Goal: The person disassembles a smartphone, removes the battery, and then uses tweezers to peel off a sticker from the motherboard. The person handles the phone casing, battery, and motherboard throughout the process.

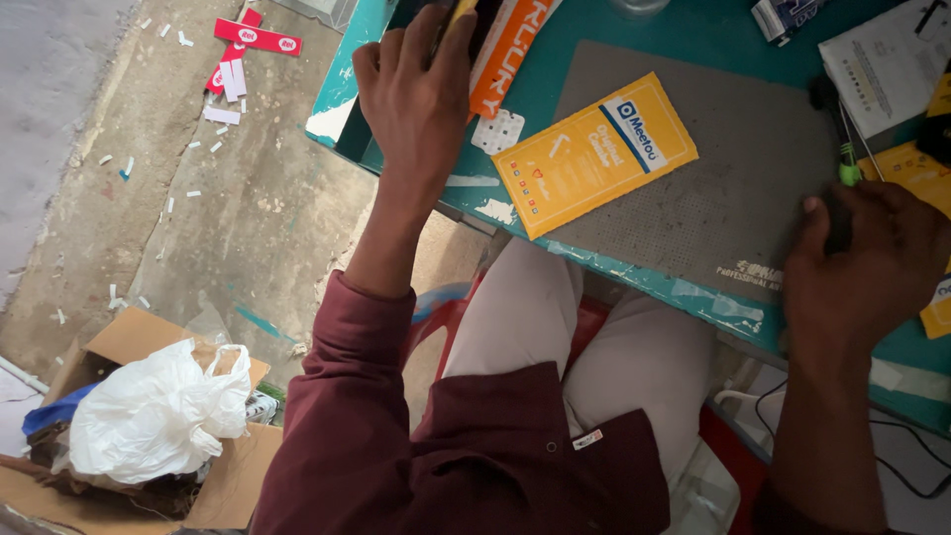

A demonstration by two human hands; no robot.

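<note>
Teal worktable (693, 25) with one grey mat (733, 168), one yellow packet (592, 151), floor carton (233, 476) holding one white bag (149, 411), left hand (416, 94) pinching a yellow-tipped item (458, 15), right hand (867, 263) curled around a dark tool (838, 223).

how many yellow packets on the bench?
3: one flat on the grey mat, parts of two at the right edge, upper and lower by the right hand. More may be hidden.

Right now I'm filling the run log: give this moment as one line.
left hand: reaching into tray edge, yellow item | right hand: on dark tool | yellow packet: flat on grey mat
</note>
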